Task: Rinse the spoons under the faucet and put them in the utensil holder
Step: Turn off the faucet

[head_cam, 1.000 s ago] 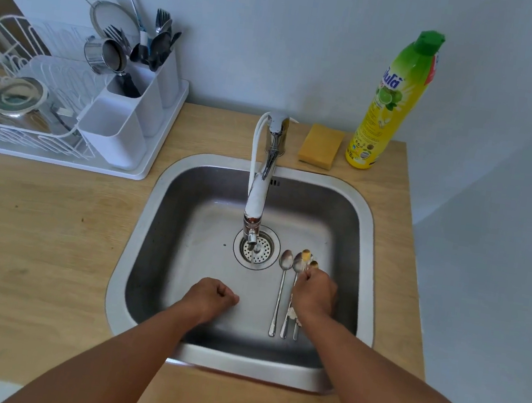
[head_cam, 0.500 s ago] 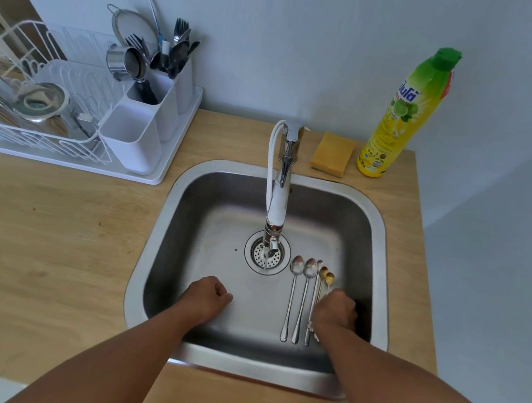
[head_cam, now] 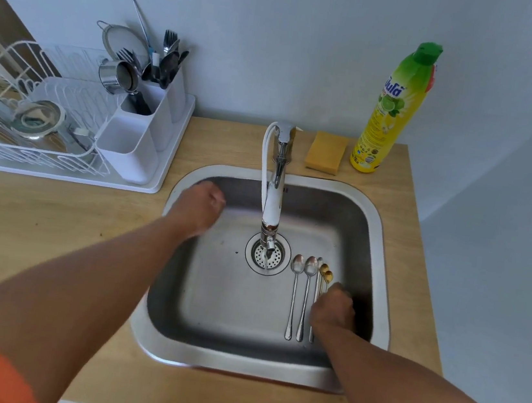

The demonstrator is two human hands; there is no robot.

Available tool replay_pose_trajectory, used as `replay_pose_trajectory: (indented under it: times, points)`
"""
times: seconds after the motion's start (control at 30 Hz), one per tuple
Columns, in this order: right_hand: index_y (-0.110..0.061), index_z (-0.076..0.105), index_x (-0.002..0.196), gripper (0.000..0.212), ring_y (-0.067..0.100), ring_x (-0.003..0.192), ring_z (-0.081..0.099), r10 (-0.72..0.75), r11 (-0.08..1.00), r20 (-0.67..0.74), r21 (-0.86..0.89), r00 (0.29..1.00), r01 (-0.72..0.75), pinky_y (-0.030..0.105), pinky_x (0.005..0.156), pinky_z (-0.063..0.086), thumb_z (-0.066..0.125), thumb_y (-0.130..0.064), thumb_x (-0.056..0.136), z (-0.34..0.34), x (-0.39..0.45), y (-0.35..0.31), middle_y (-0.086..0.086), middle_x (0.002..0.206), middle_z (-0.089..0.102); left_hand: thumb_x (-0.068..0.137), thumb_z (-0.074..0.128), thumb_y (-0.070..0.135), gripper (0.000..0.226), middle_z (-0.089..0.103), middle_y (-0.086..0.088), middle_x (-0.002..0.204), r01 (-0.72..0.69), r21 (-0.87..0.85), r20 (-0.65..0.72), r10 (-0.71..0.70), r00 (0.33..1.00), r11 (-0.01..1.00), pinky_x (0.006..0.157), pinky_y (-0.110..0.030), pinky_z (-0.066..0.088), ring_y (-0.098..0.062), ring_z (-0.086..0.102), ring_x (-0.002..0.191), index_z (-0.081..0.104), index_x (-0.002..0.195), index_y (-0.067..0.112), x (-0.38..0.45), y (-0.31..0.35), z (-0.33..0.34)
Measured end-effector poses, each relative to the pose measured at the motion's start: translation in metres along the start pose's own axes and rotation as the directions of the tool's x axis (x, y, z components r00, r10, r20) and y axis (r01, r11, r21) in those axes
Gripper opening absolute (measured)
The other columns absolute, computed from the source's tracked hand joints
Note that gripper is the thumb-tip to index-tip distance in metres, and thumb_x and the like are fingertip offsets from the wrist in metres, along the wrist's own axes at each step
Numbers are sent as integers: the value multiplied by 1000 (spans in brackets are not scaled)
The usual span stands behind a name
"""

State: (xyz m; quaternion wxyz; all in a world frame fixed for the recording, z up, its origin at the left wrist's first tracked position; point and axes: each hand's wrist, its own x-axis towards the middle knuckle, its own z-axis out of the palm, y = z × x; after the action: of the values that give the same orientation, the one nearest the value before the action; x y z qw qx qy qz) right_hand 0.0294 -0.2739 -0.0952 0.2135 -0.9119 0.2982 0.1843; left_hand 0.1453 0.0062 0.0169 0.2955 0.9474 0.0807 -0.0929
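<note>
Steel spoons [head_cam: 305,296] lie side by side on the floor of the sink [head_cam: 382,284], just right of the drain [head_cam: 267,254], bowls pointing far and handles near; two small gold-bowled ones lie at the right of the row. The right hand [head_cam: 333,310] is curled down over the rightmost handles, fingers bent as if pinching one, though whether it has actually caught a spoon cannot be told. The left hand [head_cam: 201,208] is loosely closed and empty, blurred, at the far left of the basin near the faucet [head_cam: 275,182]. A thin stream appears to run from the spout onto the drain.

The handles are thin, lie flat on smooth metal and nearly touch, so a pinch could slip off or drag a neighbour along with it. A wet spoon could also drop on the way across the counter to the utensil holder [head_cam: 137,137], well apart at the far left, whose far compartments are already crowded with cutlery.

Half a second ago the left hand rested as a fist at the near middle of the basin; it has since travelled far and left toward the faucet. The right hand has stayed on the same handles.
</note>
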Motion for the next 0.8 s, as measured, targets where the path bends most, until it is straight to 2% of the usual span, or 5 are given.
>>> replay_pose_trajectory:
  times: [0.2, 0.37, 0.5, 0.6, 0.8]
  points:
    - [-8, 62, 125, 25, 32, 102, 69, -193, 981, -8, -31, 981, 193, 37, 82, 57, 51, -16, 104, -4, -4, -4, 15, 112, 64, 101, 51, 19, 25, 68, -8, 124, -181, 163, -164, 207, 964, 970, 89, -32, 43, -29, 62, 112, 62, 123, 15, 62, 79, -58]
    - [-9, 63, 117, 21, 35, 109, 67, -231, 973, 14, 3, 973, 231, 35, 86, 53, 49, -15, 103, -6, -5, -4, 16, 118, 67, 102, 46, 8, 42, 57, -5, 141, -303, 323, -118, 355, 927, 897, 102, -45, 47, -29, 53, 129, 51, 141, 20, 74, 128, -72]
    - [-11, 64, 115, 22, 36, 111, 66, -254, 967, 32, -9, 967, 254, 34, 87, 52, 48, -21, 103, -4, -8, -2, 15, 118, 69, 95, 45, -4, 64, 49, 1, 153, -397, 401, 14, 428, 904, 826, 104, -47, 44, -26, 47, 139, 47, 149, 29, 69, 145, -59]
    - [-13, 64, 113, 22, 32, 107, 68, -261, 965, 46, -17, 964, 262, 33, 83, 52, 47, -22, 103, -1, -11, 2, 12, 115, 70, 86, 41, -11, 68, 57, -2, 144, -487, 432, 101, 496, 863, 759, 99, -44, 46, -30, 53, 131, 57, 141, 25, 61, 141, -40]
    - [-15, 65, 111, 21, 29, 102, 68, -255, 966, 71, -20, 964, 257, 36, 85, 57, 50, -27, 103, 0, -14, 5, 10, 111, 71, 78, 46, -16, 70, 66, -7, 133, -506, 344, 8, 536, 844, 791, 85, -44, 53, -36, 64, 113, 61, 137, 18, 51, 118, -19]
